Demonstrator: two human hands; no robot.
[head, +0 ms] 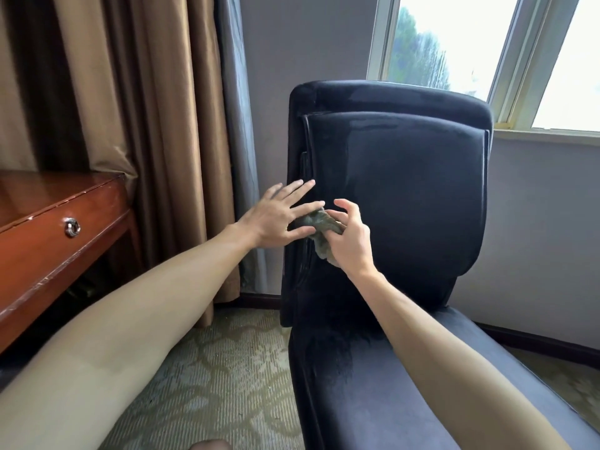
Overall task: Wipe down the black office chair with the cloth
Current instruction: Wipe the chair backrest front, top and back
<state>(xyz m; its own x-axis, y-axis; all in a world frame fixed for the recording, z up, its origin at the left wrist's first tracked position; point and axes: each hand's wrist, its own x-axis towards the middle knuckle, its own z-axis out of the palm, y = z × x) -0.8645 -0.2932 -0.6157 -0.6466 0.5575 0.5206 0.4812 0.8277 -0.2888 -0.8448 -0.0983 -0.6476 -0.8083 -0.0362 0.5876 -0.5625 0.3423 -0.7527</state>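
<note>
Brown curtains [136,92] and a bright window [454,43] are framing the head view, a wooden desk [48,228] standing at left. We are reaching both bare arms toward the black office chair [406,177]. Our left hand [276,219] is spreading flat, fingers splayed and gripping nothing, against the backrest's left edge. Our right hand [347,241] is curling its fingers around the crumpled grey-green cloth [321,228], pressing it to the backrest between both hands.
</note>
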